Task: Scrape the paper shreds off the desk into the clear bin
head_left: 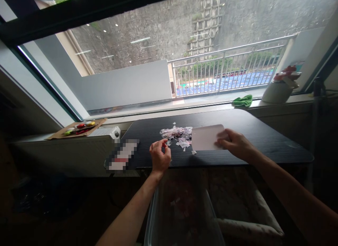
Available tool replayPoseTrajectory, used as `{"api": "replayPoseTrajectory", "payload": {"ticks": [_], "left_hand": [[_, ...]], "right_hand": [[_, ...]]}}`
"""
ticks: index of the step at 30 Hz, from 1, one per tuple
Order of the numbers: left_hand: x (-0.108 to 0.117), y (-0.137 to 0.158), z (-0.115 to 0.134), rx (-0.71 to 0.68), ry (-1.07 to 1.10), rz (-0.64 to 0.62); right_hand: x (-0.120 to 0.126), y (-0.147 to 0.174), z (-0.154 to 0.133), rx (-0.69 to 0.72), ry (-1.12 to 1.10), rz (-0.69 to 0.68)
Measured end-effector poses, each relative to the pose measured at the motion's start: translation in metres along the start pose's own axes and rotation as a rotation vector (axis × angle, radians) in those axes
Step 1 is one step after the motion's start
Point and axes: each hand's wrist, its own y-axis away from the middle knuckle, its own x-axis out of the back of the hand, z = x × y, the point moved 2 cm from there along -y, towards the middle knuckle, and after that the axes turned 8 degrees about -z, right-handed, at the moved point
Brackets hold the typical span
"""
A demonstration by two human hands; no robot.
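Observation:
A loose pile of small white and pinkish paper scraps point(175, 133) lies on the dark tabletop point(250, 133). My right hand point(233, 142) grips the right end of a flat white card point(207, 137) with rounded corners and a small hole near its left edge. The card is tilted up just right of the pile, its left edge close to the scraps. At the pile's near left side is my left hand point(160, 156), its fingers curled in toward the thumb. Whatever those fingertips might hold is too small to name. One scrap point(194, 152) lies apart below the card.
Below the table's front edge stands a clear plastic bin point(150, 217) with some scraps inside. A blurred-out item point(123, 156) lies on the table's left end. Along the window are a radiator point(105, 132), cardboard point(60, 132), a green cloth point(243, 100) and a white container point(277, 89).

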Motion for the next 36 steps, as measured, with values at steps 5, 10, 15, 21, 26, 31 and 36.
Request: {"api": "replayPoseTrajectory", "payload": {"ticks": [5, 10, 15, 21, 26, 31, 36], "left_hand": [[0.0, 0.0, 0.0, 0.012, -0.005, -0.003], [0.0, 0.0, 0.0, 0.008, -0.013, 0.001], [0.0, 0.0, 0.003, -0.014, -0.036, -0.014], [0.0, 0.001, 0.002, 0.001, -0.024, 0.002], [0.0, 0.0, 0.002, -0.015, -0.034, -0.004], [0.0, 0.001, 0.001, -0.012, -0.036, -0.008], [0.0, 0.001, 0.001, -0.031, -0.051, -0.02]], "right_hand": [[-0.013, -0.011, -0.004, 0.052, -0.025, -0.009], [-0.007, -0.006, -0.004, 0.067, 0.036, -0.084], [0.015, 0.003, -0.004, 0.037, 0.062, 0.014], [0.008, 0.003, -0.006, 0.043, 0.084, -0.047], [0.017, 0.008, -0.004, 0.028, 0.128, 0.042], [0.025, 0.013, 0.004, 0.02, 0.12, -0.008], [0.039, 0.017, 0.011, 0.018, 0.149, 0.102]]}}
